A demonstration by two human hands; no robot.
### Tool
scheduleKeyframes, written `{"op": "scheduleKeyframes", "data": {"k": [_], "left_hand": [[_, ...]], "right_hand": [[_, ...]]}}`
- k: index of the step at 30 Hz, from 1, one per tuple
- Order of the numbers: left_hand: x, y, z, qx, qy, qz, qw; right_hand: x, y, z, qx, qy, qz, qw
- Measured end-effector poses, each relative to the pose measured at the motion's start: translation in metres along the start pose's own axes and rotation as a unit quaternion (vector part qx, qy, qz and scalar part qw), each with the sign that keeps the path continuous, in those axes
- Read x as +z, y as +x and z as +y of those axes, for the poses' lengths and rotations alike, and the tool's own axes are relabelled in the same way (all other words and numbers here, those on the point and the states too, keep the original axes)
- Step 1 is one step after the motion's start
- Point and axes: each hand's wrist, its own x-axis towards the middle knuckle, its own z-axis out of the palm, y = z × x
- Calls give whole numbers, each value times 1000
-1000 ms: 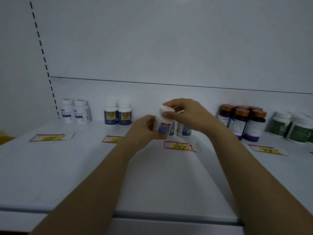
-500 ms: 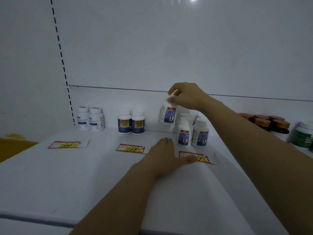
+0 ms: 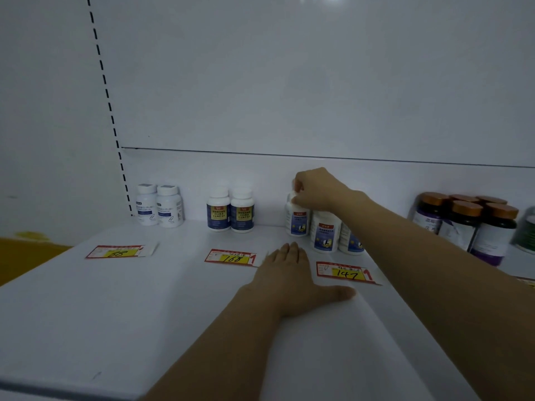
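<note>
right hand (image 3: pixel 317 189) gripping white bottle (image 3: pixel 296 219) cap, standing on shelf (image 3: pixel 115 299)

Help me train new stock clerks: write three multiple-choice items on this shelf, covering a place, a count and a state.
1. Where on the white shelf is the blue-labelled white plastic bottle that the right hand grips?
A) front edge
B) at the back, beside like bottles behind the red-and-yellow 147 price tag
C) far left corner

2. How many white-capped bottles with blue-and-yellow labels stand behind the 168 price tag?
A) one
B) two
C) four

3. How is the left hand?
A) flat on the shelf, fingers straight
B) fisted
C) pinching a tag

Key: 1B, it stands among those bottles; 2B, a pair stands there; 3A, palm down, holding nothing.
</note>
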Motion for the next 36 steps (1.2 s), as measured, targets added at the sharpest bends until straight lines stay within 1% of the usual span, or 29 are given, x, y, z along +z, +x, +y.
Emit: {"op": "scheduleKeyframes", "data": {"k": [2, 5, 9, 13, 20, 22, 27, 30, 33, 36], "left_hand": [[-1, 0, 0, 1, 2, -3, 1000], [-3, -1, 1, 2, 5, -8, 1000], [-3, -2, 2, 1, 14, -13, 1000], [-3, -2, 2, 1, 18, -14, 1000], [-3, -2, 2, 0, 12, -17, 1000], [-4, -2, 2, -1, 12, -18, 1000], [-4, -2, 2, -3, 5, -19, 1000], [-3, -2, 1, -5, -18, -7, 1000], [-7, -4, 3, -11, -69, 18, 997], [-13, -6, 5, -12, -146, 48, 988]], "right_hand": [[-2, -1, -1, -5, -27, -5, 1000], [-13, -3, 0, -3, -38, -6, 999], [-32, -2, 10, 46, -75, -10, 996], [-34, 2, 16, 71, -104, -47, 991], [-27, 6, 18, 110, -67, -105, 986], [-27, 9, 19, 110, -66, -105, 986], [-29, 4, 17, 87, -97, -57, 990], [-47, -4, 17, 66, -72, 12, 995], [-77, -18, 14, 34, -37, 68, 996], [-104, -33, 11, 10, -17, 96, 995]]}}
